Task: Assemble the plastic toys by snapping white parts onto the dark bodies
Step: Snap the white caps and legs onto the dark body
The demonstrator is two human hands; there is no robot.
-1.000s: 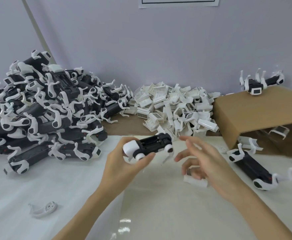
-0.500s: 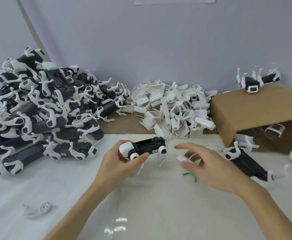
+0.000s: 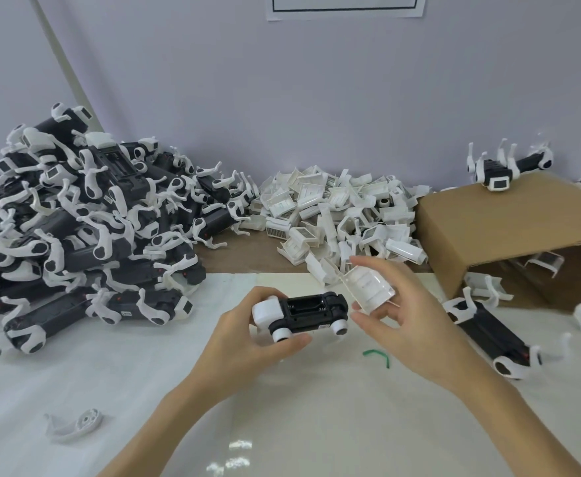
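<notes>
Left hand [image 3: 247, 333] grips dark body [image 3: 308, 313]; right hand [image 3: 397, 313] pinches white cover [image 3: 368, 287] at 2 o'clock. Light, rigid plastic, probably; hold edges.

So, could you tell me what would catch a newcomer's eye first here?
Probably the big heap of dark toys at the left. At centre, the left hand grips a dark body while the right hand holds a white cover beside it.
</notes>
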